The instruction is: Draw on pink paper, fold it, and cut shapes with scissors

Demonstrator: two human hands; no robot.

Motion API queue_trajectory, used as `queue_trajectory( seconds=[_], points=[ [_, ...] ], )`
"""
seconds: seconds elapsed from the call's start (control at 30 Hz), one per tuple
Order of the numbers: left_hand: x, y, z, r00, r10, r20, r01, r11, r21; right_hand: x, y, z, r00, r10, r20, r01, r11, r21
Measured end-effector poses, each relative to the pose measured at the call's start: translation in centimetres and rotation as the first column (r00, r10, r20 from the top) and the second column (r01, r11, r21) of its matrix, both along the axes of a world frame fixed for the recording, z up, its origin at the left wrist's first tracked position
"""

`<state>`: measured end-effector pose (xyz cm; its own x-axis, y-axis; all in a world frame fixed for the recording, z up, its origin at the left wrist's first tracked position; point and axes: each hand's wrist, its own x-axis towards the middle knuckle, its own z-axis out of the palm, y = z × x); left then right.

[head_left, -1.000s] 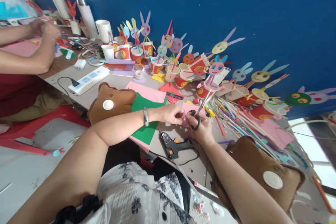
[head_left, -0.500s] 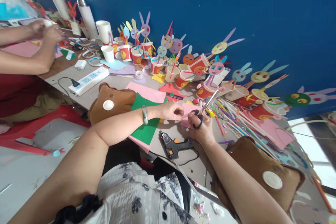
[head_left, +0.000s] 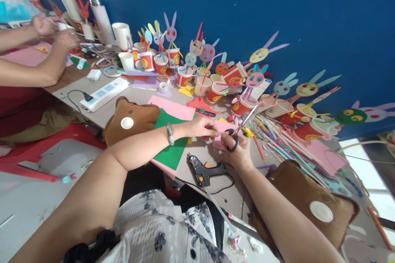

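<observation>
My right hand [head_left: 239, 152] is closed round a pair of scissors [head_left: 246, 121], its fingers by the dark handles and the blades pointing up and away. Beside those fingers is a piece of pink paper [head_left: 218, 143]; whether the hand grips it too, I cannot tell. My left hand [head_left: 203, 126] has its fingertips pinched together at the left edge of that paper. What they hold is too small to make out. Below both hands a black glue gun [head_left: 205, 170] lies on the table. A green sheet [head_left: 169, 157] lies under my left forearm, on top of pink paper.
Several paper cups with paper rabbit figures [head_left: 254, 80] line the blue wall. Coloured sticks [head_left: 277, 144] lie to the right. Brown cushions [head_left: 132, 117] flank me, and a white power strip [head_left: 105, 95] is at left. A co-worker's hands [head_left: 66, 39] hold something white at far left.
My left hand has moved slightly right, its fingertips now at the pink paper's edge. My right hand and the scissors stay nearly still. The co-worker's hands have moved apart a little.
</observation>
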<state>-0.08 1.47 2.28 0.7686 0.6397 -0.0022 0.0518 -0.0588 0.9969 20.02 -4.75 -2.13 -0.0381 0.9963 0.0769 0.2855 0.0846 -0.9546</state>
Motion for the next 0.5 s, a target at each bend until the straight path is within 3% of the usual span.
queue_trajectory(
  seconds=[0.1, 0.23, 0.5],
  points=[
    [-0.1, 0.1, 0.0, 1.0, 0.001, -0.01, -0.001, 1.0, 0.01, -0.6, -0.4, 0.3, 0.988, -0.154, -0.005, 0.154, 0.986, 0.069],
    [-0.4, 0.6, 0.2, 0.992, 0.121, 0.027, -0.122, 0.992, 0.026, -1.1, -0.6, 0.7, 0.993, -0.11, 0.044, 0.108, 0.993, 0.053],
    [-1.4, 1.0, 2.0, 0.939, 0.313, 0.139, -0.302, 0.949, -0.097, -1.8, -0.7, 2.0, 0.998, 0.045, 0.045, -0.041, 0.997, -0.072]
  ],
)
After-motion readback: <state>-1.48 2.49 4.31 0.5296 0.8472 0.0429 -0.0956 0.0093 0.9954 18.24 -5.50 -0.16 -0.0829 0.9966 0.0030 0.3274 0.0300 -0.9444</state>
